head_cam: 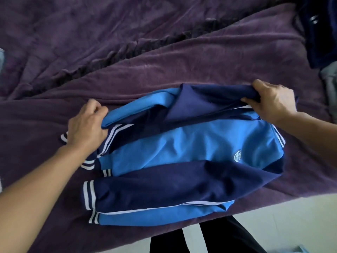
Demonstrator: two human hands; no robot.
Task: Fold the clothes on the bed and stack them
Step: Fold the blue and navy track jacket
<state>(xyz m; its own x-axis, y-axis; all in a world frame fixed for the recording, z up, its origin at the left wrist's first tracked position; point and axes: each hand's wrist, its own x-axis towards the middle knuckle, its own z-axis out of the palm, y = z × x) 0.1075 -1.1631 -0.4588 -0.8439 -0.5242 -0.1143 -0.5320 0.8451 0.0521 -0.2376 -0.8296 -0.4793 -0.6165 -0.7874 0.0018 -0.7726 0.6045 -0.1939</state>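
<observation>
While one blue-and-navy track jacket (182,147) lay half-folded near the front edge of the purple bed (164,52), two hands gripped its far fold, the left hand (87,125) at one end, the right hand (271,101) at the other; one dark clothes heap (319,33) sat beyond.

**A:** Where does the jacket (182,152) lie?

**B:** Crosswise on the bed (164,52), near its front edge, with the cuffs to the left. One sleeve (164,190) lies along the jacket's near side.

**A:** And the hands?

**B:** The left hand (87,125) grips the jacket's far edge at the left end. The right hand (271,101) grips it at the right end.

**A:** Anything else?

**B:** A pile of clothes (321,33) sits at the far right, well apart. The person's legs (228,238) stand on the floor (291,225) before the bed.
</observation>
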